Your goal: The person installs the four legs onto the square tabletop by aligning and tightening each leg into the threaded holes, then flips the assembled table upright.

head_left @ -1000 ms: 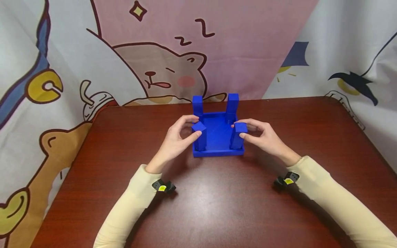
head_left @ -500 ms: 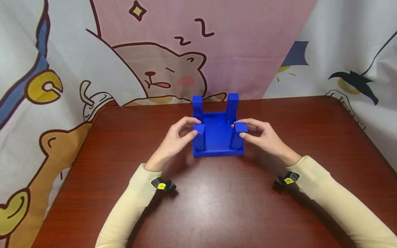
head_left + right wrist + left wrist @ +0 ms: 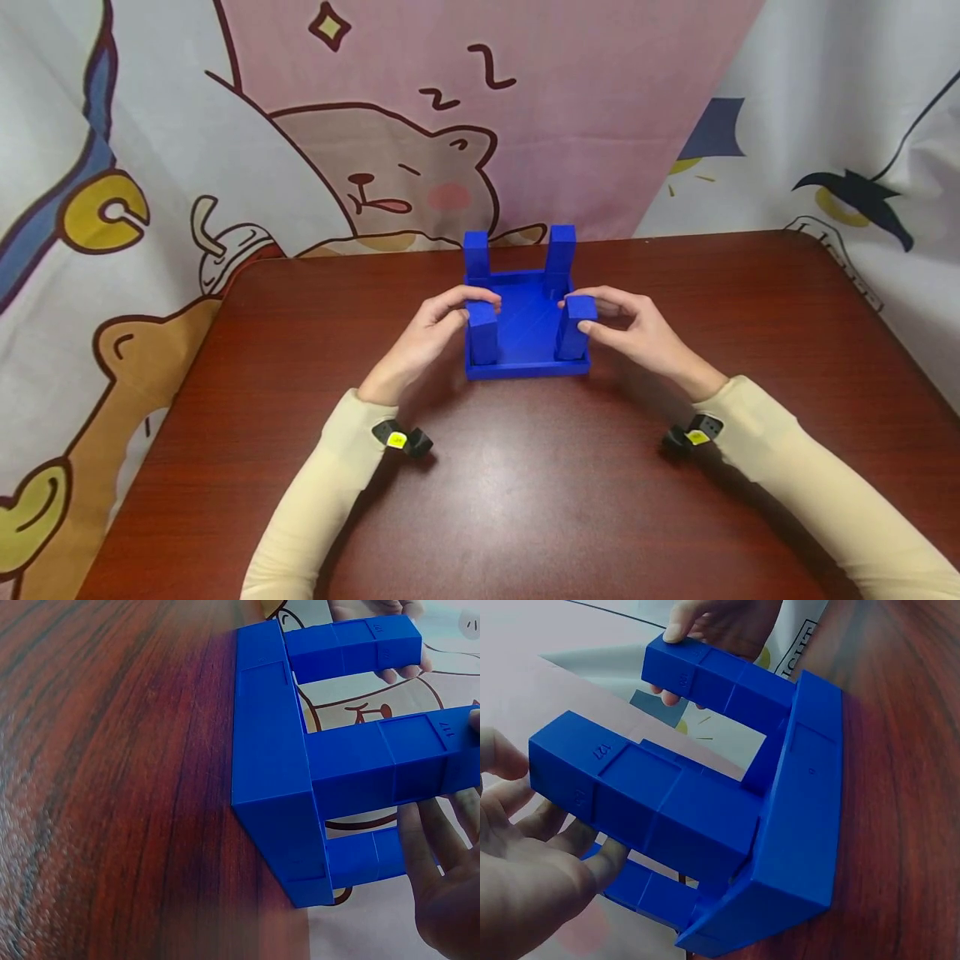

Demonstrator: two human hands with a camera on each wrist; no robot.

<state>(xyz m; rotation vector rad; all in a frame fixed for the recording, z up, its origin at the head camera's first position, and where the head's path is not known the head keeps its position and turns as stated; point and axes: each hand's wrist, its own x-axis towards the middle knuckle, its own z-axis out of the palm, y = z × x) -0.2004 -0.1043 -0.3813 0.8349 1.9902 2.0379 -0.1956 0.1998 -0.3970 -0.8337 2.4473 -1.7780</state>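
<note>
A shallow blue square tray (image 3: 528,371) lies on the table, with a blue square post standing at each corner. At the near left post (image 3: 483,337), my left hand (image 3: 427,337) has its thumb by the top left corner and its fingers round the far side. My right hand (image 3: 641,333) pinches the near right post (image 3: 576,329) near its top, thumb in front and fingers behind. Small raised marks show on the near left post (image 3: 660,787) in the left wrist view. Both near posts stand upright in the tray's corners.
The far left post (image 3: 476,254) and far right post (image 3: 561,254) rise from the back corners, near the rear edge of the brown wooden table (image 3: 480,492). A printed cloth (image 3: 585,100) hangs behind. Each wrist wears a small black camera.
The near left post has turned from a skewed angle to line up with the tray. My left fingers have reached further round it and the thumb has slid left. The right hand holds still.
</note>
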